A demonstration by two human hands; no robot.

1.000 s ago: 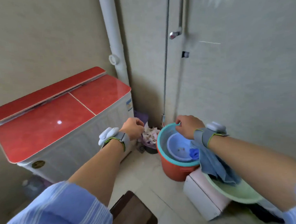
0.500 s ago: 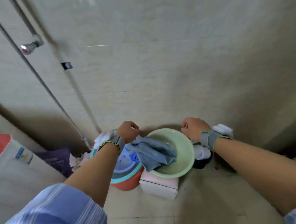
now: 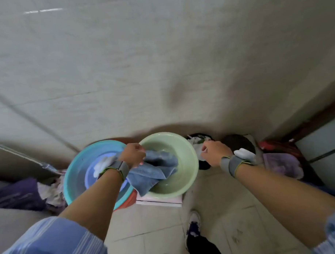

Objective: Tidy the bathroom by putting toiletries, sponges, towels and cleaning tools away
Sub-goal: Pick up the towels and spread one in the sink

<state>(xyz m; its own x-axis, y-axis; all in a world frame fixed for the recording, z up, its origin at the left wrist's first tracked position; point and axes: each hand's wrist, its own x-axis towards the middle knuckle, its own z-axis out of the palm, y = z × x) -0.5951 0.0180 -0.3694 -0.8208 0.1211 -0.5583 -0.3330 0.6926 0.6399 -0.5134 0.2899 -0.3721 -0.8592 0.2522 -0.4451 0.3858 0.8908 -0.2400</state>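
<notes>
A blue towel (image 3: 155, 172) hangs over the left rim of a pale green basin (image 3: 184, 151), which rests on a pink and white box (image 3: 159, 200). My left hand (image 3: 133, 155) is closed on the towel's upper edge. To the left stands an orange bucket with a teal basin (image 3: 77, 171) and a smaller blue basin (image 3: 88, 176) nested in it. My right hand (image 3: 214, 152) hovers right of the green basin with its fingers curled and nothing visibly in them.
A dark bin (image 3: 199, 142) with white rubbish sits behind my right hand against the tiled wall. A purple bag (image 3: 19, 194) with crumpled paper lies at the left, another purple bag (image 3: 282, 164) at the right. My shoe (image 3: 194, 226) stands on the floor tiles.
The view has swung right and down, away from the red-topped washing machine. My left hand moved from beside the bucket onto the blue towel and closed on it. My right hand left the bucket rim.
</notes>
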